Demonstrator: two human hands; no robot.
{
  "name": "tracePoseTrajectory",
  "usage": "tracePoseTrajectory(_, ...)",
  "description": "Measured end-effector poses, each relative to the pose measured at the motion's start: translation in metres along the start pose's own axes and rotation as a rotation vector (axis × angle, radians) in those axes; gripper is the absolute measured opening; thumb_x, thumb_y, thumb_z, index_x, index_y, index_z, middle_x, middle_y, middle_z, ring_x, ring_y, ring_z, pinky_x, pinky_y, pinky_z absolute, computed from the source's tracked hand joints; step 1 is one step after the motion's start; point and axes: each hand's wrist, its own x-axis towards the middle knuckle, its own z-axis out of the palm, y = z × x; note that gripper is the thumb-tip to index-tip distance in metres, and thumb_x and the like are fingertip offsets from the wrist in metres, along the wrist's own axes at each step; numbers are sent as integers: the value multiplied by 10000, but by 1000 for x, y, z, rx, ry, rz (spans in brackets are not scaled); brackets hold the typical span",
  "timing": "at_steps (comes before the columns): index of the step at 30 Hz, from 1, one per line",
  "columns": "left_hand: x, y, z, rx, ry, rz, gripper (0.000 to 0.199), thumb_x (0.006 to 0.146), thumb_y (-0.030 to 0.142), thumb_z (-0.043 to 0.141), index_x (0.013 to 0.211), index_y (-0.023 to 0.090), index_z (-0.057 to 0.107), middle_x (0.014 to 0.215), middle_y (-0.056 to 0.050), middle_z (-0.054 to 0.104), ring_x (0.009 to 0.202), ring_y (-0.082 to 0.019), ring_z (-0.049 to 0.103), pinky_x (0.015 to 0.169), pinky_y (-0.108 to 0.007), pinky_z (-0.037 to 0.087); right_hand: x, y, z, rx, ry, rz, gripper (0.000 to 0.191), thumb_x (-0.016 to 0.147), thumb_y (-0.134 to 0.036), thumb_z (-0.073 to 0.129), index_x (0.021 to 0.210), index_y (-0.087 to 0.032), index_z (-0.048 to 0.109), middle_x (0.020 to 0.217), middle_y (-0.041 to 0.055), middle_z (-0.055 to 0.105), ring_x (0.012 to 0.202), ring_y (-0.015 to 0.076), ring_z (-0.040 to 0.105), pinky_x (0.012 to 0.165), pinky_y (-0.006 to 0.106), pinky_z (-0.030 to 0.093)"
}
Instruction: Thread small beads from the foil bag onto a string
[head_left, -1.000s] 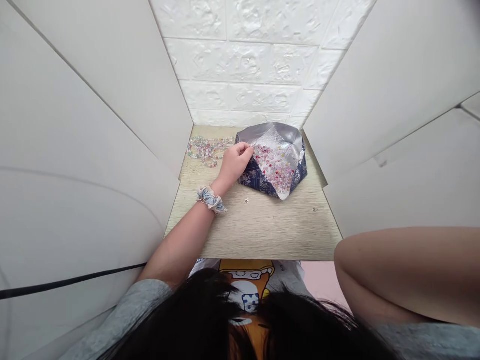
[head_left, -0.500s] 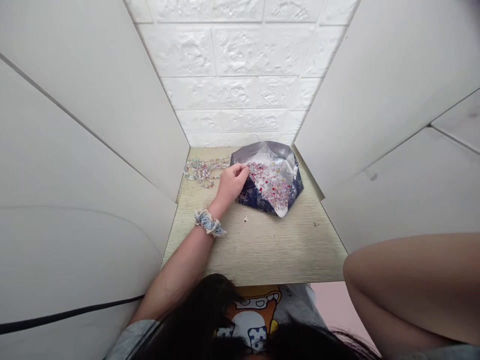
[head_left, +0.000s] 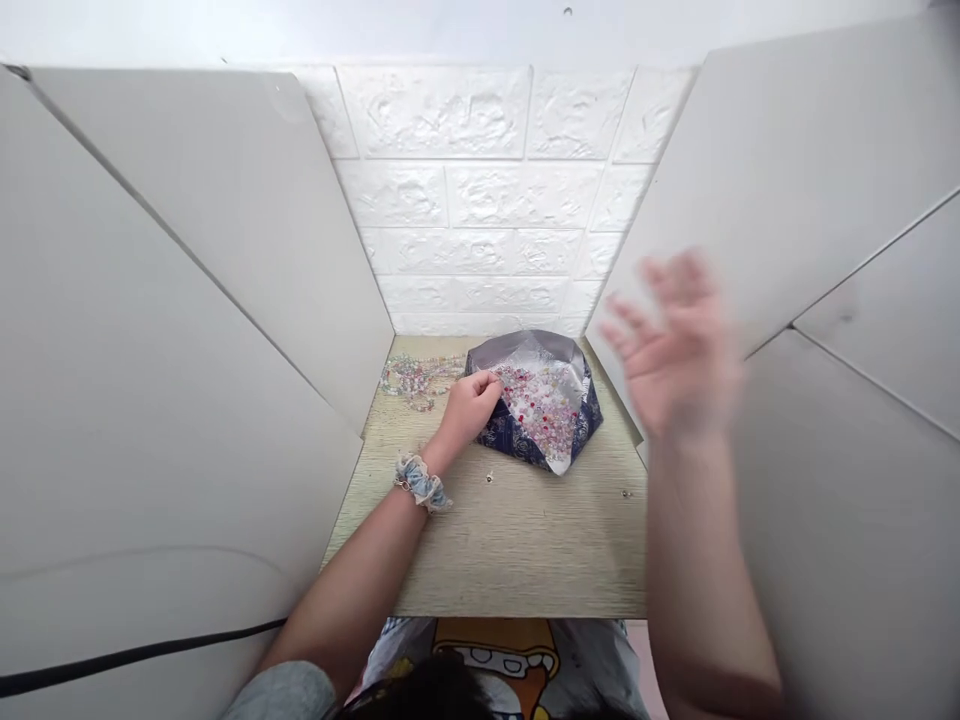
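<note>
My left hand (head_left: 474, 402), with a pale blue scrunchie (head_left: 422, 484) at its wrist, is closed in a pinch at the left edge of a dark blue patterned pouch (head_left: 517, 440). What the fingertips hold is too small or hidden to make out. The pouch gapes, showing a silver lining and many small pink, red and clear beads (head_left: 541, 405). Left of it lies a loose heap of beaded strands (head_left: 420, 375). My right hand (head_left: 671, 345) is raised in the air to the right, blurred, its fingers spread and no object visible in it.
A small wood-patterned tabletop (head_left: 525, 560) carries everything, with two tiny metallic bits (head_left: 490, 478) near its front half. White panels (head_left: 247, 230) close in on both sides, and a white brick-textured wall (head_left: 487, 200) stands behind. A black cable (head_left: 142, 652) runs at lower left.
My right hand has come up into view at the right, where a bent limb was before. My left hand stays at the pouch's edge. The camera view has tilted upward.
</note>
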Motion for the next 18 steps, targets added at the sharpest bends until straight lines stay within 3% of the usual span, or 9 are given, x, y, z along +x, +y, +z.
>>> tracePoseTrajectory(2, -1, 0, 1, -24, -10, -8, 198, 710, 251, 403, 531, 166, 414, 483, 45, 392, 487, -83, 380, 507, -218, 307, 16, 33, 21, -162, 7, 17, 307, 806, -283, 334, 1077, -236, 471, 1063, 40, 520, 793, 128, 550, 729, 325, 460)
tracePoseTrajectory(4, -1, 0, 2, -63, -6, -16, 186, 714, 259, 403, 559, 167, 452, 479, 42, 429, 487, -88, 413, 523, -221, 338, 24, 68, 37, -514, -54, -17, 242, 772, -236, 399, 944, -175, 558, 996, 73, 545, 831, 163, 532, 800, 335, 422)
tracePoseTrajectory(7, 1, -1, 2, -140, 60, 15, 183, 702, 254, 420, 577, 153, 508, 682, -13, 566, 641, -106, 508, 618, -229, 392, 24, 103, 48, -913, -179, -10, 263, 787, -148, 336, 840, -132, 593, 980, 120, 528, 893, 184, 500, 849, 313, 367)
tracePoseTrajectory(10, 4, -1, 2, -248, 81, -9, 193, 690, 247, 432, 561, 137, 525, 841, -44, 581, 623, -87, 509, 594, -225, 400, 19, 114, 51, -1099, -296, 56, 296, 795, -111, 302, 790, -117, 598, 964, 136, 508, 868, 184, 495, 794, 294, 368)
tracePoseTrajectory(14, 6, 0, 0, -395, 28, -145, 138, 674, 224, 430, 603, 144, 516, 480, 28, 455, 385, -47, 353, 392, -192, 261, 17, 116, 53, -1143, -318, 41, 300, 797, -105, 298, 820, -120, 597, 959, 128, 493, 881, 185, 476, 778, 285, 360)
tracePoseTrajectory(18, 6, 4, -2, -471, 12, -200, 135, 653, 184, 415, 526, 149, 442, 405, 53, 369, 323, -29, 287, 349, -181, 177, 18, 118, 53, -1121, -313, 0, 279, 791, -121, 320, 846, -124, 593, 950, 119, 491, 890, 187, 465, 778, 278, 357)
